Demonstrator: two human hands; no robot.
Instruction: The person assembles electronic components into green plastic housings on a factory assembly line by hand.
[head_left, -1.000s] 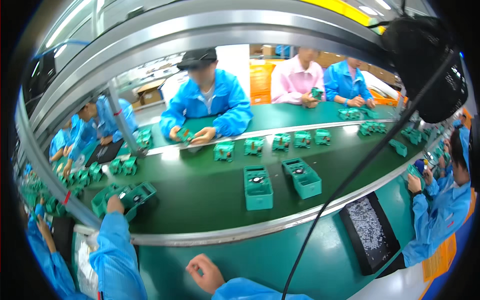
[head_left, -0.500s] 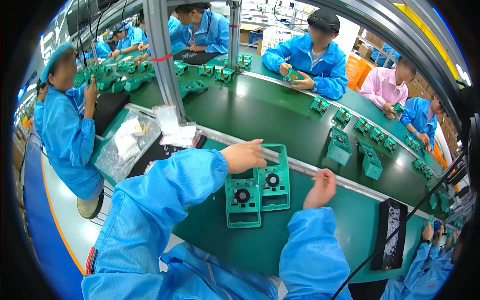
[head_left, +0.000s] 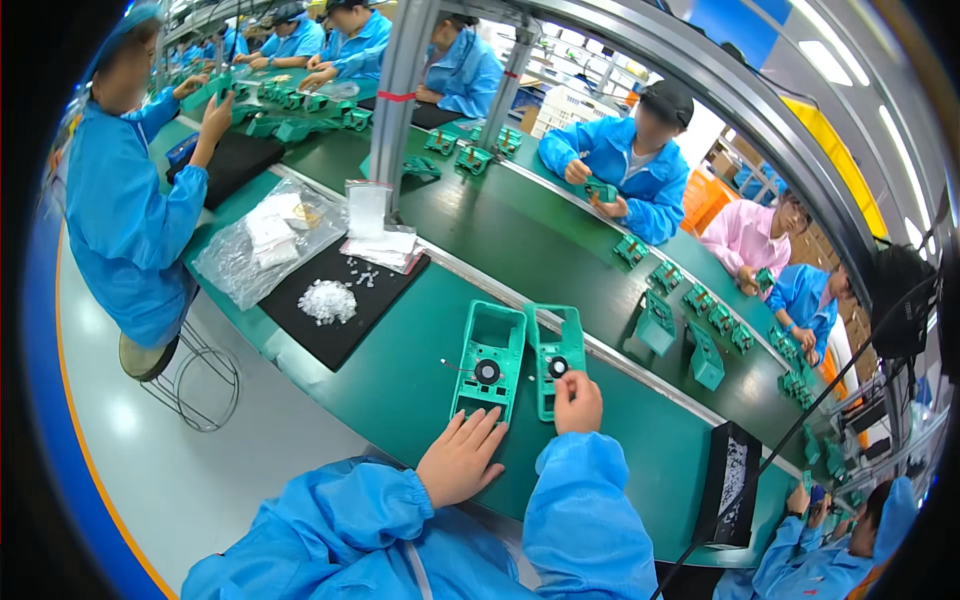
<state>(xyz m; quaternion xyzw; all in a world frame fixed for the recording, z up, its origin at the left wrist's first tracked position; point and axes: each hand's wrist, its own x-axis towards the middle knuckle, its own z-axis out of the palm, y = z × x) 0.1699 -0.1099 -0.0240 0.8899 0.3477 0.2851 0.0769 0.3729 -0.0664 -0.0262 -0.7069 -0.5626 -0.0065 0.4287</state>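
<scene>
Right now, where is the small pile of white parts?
In the head view, the pile of white parts lies on the black mat, to the person's left of the two green housings and just beside the clear plastic bag.

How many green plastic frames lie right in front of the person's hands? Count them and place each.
2. One green frame lies at the fingertips of the left hand; the other frame lies beside it, its near end under the right hand.

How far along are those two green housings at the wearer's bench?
Done: both green housings lie flat, side by side, each with a round black part seated. In hand: left hand rests at the left housing's near end; right hand touches the other. Left: neither lies on the conveyor belt.
</scene>
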